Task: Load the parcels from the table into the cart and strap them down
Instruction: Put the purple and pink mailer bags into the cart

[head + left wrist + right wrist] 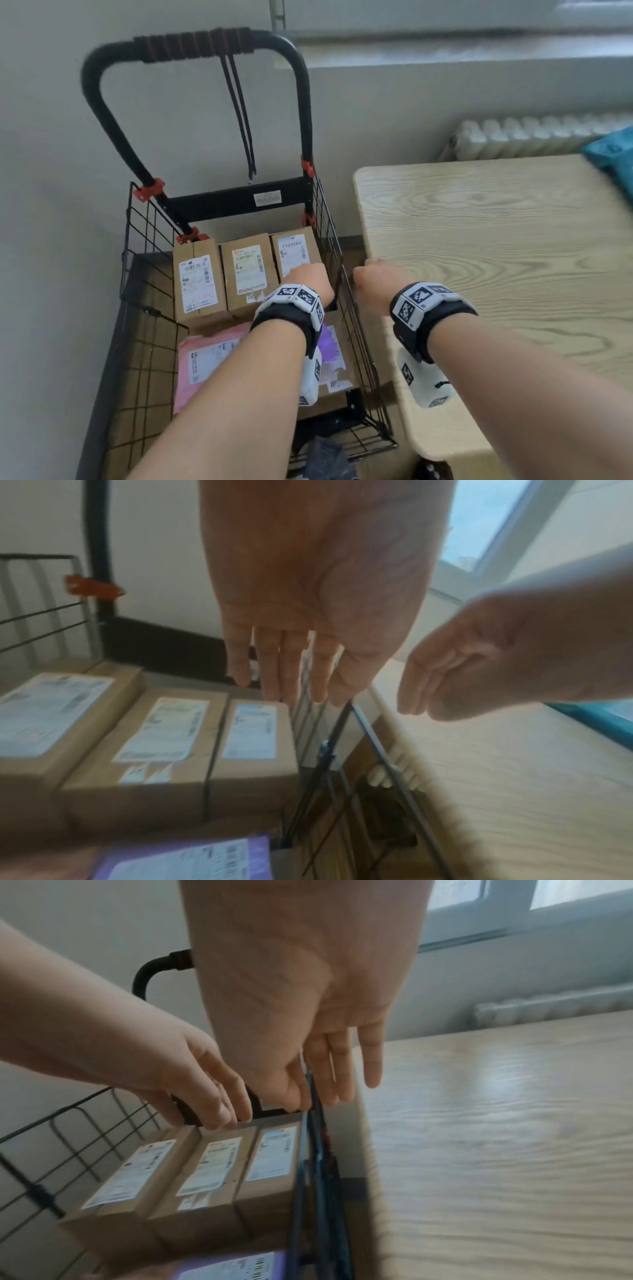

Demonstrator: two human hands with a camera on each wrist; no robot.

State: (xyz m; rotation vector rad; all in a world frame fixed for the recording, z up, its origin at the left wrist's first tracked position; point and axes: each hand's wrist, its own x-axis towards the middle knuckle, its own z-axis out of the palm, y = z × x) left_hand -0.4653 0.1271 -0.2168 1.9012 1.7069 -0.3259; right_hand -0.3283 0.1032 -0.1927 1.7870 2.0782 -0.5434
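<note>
Parcels [249, 270] in cart [147, 236]: labels unreadable | left hand [308, 610] | right hand [308, 1020] | both flat-fingered, empty

Teal parcel [613, 150] cut off at desk's [496, 240] far right edge; purple parcel [330, 346] partly hidden behind left forearm.

**Layout: cart, bench, parcels**

Cart [144, 308] stands left of the bench [496, 257], its right wire side just beside the bench edge. Three boxes [248, 270] sit side by side in the cart at the handle end. Two flat mailers [205, 359] lie in front of them (partly hidden by the left forearm). Handle [191, 46] rises behind the boxes; straps [241, 113] hang from it. One parcel [613, 150] lies on the bench's far right corner. Radiator [534, 133] behind the bench.
</note>
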